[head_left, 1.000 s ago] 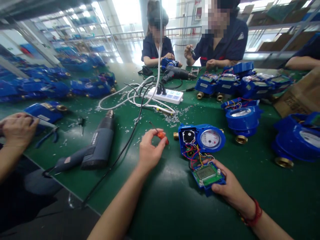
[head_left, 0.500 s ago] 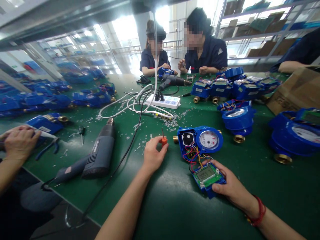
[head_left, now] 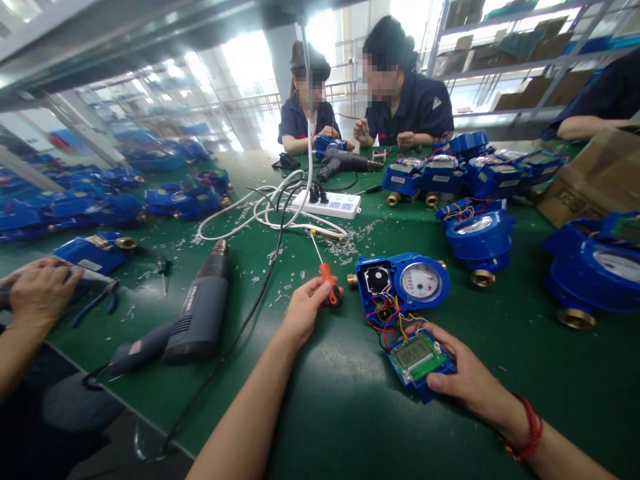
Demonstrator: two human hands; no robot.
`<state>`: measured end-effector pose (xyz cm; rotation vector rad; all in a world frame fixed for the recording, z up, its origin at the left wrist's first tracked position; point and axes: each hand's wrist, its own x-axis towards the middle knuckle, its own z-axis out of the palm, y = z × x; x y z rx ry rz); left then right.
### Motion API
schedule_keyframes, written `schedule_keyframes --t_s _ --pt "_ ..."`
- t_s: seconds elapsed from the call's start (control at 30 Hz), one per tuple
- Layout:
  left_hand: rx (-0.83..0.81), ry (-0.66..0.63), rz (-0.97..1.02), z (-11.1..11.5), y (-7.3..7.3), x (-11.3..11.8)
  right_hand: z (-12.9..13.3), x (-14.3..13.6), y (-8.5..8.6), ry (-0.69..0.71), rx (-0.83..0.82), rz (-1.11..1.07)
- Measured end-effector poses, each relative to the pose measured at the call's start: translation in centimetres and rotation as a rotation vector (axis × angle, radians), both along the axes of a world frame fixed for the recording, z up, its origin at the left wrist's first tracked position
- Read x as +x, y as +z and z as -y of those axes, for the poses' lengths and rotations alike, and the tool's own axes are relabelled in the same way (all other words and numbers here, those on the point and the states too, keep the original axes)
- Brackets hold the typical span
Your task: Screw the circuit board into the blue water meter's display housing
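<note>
My left hand point(head_left: 303, 310) pinches the orange-handled screwdriver point(head_left: 326, 278), its tip aimed at the table's far edge. My right hand point(head_left: 463, 380) grasps the blue display module point(head_left: 419, 357), wired to the open water meter point(head_left: 403, 283) near the table's near edge.

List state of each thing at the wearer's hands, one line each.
Left hand: shut on screwdriver.
Screwdriver: orange handle, shaft pointing away.
Right hand: gripping display module.
Display module: detached, wired to meter.
Meter: cover off, wiring exposed.
Heat gun: lying on table, unheld.
</note>
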<state>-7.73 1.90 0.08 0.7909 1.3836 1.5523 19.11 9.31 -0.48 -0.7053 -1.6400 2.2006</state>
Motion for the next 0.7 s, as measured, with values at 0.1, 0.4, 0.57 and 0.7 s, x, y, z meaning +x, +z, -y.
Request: schedule_keyframes --t_s 0.1,0.4,0.57,0.7 --pt "-0.002 -0.037 0.12 0.3 0.3 0.1 0.0 0.1 -0.2 -0.007 0.0 -0.006" --pt "0.082 0.096 0.097 0.6 0.9 -0.3 -0.1 0.1 -0.3 0.011 -0.007 -0.005" --pt "0.241 0.421 -0.097 1.4 1.2 -2.1 -0.1 0.2 -0.4 0.001 0.042 0.006" --pt "0.351 0.601 -0.205 2.5 2.0 -3.6 -0.1 0.2 -0.4 -0.009 0.046 0.03"
